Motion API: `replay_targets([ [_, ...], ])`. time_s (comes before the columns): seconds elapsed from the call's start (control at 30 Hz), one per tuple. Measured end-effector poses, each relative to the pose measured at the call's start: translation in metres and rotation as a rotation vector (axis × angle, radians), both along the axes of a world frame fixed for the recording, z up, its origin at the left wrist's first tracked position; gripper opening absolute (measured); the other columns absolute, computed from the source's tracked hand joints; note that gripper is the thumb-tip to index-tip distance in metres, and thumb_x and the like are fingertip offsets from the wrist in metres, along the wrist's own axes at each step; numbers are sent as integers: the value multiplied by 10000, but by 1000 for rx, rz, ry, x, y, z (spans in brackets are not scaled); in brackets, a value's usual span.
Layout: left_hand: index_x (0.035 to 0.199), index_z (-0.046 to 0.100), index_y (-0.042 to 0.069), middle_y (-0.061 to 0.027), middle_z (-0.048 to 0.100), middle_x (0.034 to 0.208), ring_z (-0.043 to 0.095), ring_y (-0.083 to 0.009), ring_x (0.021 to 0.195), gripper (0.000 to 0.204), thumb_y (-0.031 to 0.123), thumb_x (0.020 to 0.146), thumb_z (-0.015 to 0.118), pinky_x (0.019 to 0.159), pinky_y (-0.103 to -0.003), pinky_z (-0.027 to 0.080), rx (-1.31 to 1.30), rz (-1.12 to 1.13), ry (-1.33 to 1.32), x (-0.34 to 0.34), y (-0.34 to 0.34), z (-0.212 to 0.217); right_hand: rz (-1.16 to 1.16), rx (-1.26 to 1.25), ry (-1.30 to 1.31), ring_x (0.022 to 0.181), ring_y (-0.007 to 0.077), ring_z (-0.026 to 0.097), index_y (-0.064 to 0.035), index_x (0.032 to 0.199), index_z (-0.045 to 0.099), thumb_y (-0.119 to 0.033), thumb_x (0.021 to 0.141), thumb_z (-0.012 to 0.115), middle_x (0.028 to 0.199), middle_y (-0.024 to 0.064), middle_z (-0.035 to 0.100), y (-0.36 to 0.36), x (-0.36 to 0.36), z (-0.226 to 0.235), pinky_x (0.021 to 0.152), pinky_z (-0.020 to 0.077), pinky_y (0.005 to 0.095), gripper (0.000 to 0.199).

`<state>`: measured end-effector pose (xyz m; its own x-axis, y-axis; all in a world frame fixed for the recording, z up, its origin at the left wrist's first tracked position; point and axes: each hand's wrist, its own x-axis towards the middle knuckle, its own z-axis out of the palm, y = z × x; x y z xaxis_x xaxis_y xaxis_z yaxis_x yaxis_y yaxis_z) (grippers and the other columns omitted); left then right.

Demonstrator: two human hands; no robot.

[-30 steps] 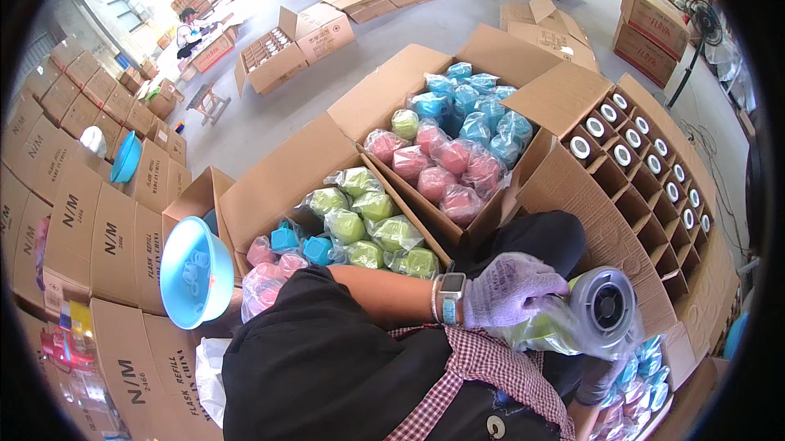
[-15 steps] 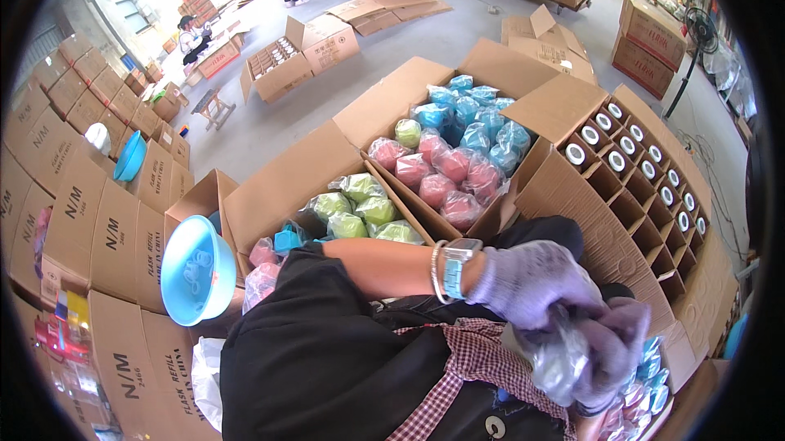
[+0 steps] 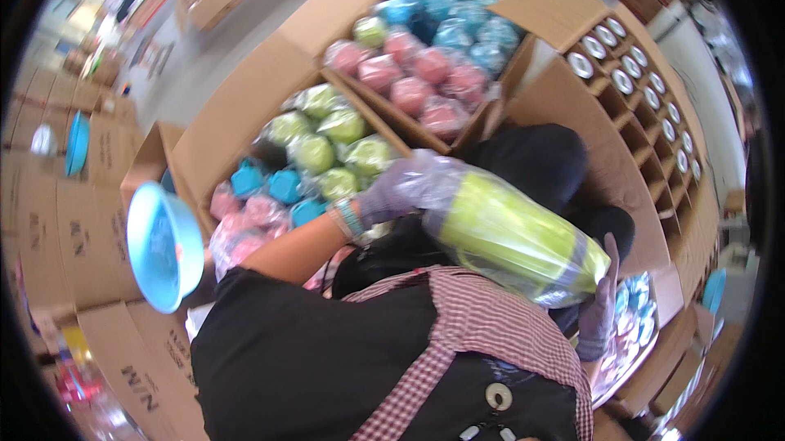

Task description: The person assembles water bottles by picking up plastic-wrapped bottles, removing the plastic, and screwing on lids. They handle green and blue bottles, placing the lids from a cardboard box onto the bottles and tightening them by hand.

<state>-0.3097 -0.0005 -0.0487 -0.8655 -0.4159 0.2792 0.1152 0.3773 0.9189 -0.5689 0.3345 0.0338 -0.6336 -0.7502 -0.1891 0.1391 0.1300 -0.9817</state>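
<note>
Grey floor (image 3: 204, 57) shows beyond the many cardboard cartons crowded around me. Between my gloved hands, slanting down to the right above my lap, is a lime-green cylinder (image 3: 511, 237) wrapped in clear plastic. My left hand (image 3: 391, 194) is closed around the gathered plastic at its upper end; my right hand (image 3: 599, 306) has its fingers straightened against the lower end, not wrapped around it. Just beyond my left hand, a carton (image 3: 237, 85) holds bagged green, pink and blue pieces. Farther out, ahead of both hands, another carton (image 3: 331, 0) holds mostly pink and blue ones. Beyond my right hand stands a divided carton (image 3: 646, 134) with white-ringed round tops in some compartments. Below it, near that hand, are more blue and pink bagged pieces (image 3: 634, 310). Well left of my left hand is a light-blue basin (image 3: 187, 237).
</note>
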Motion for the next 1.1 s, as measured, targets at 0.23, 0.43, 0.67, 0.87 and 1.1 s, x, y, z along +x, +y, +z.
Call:
replay_targets([
  [0.23,1294,644,21,-81,682,1233,638,-167,1078,342,202,1053,484,981,-323,506,839,166,-108,57,-21,29,79,56,31,1290,270,542,-17,1511,350,-310,700,898,1375,137,551,-72,19,16,1136,410,388,1022],
  [0.43,1422,510,27,-101,616,1351,614,-217,1199,585,495,1095,383,1015,-402,521,882,616,67,137,-51,27,424,-53,521,1257,268,540,-16,1452,393,-124,605,943,1332,124,521,-230,87,39,1090,458,397,1016],
  [0.67,1336,606,-3,-79,654,1253,622,-179,1116,331,79,1036,494,1008,-315,503,606,1201,466,138,-84,-40,609,-325,938,1197,443,549,-91,1413,478,-153,613,916,1331,220,492,-297,139,27,1000,509,480,915],
  [0.87,1242,630,24,-105,673,1208,655,-238,1088,279,56,974,562,984,-360,532,663,904,717,-30,-209,-42,415,-337,1160,1194,412,545,-78,1373,491,-81,606,889,1288,205,506,-375,24,28,1029,489,465,864],
  [1.1,1253,626,33,-145,714,1159,678,-306,1067,355,266,996,552,909,-424,515,105,1082,-261,-139,-471,-142,359,-92,1208,1181,409,584,-91,1381,502,-270,668,872,1286,234,520,-521,-29,27,1016,514,445,822],
])
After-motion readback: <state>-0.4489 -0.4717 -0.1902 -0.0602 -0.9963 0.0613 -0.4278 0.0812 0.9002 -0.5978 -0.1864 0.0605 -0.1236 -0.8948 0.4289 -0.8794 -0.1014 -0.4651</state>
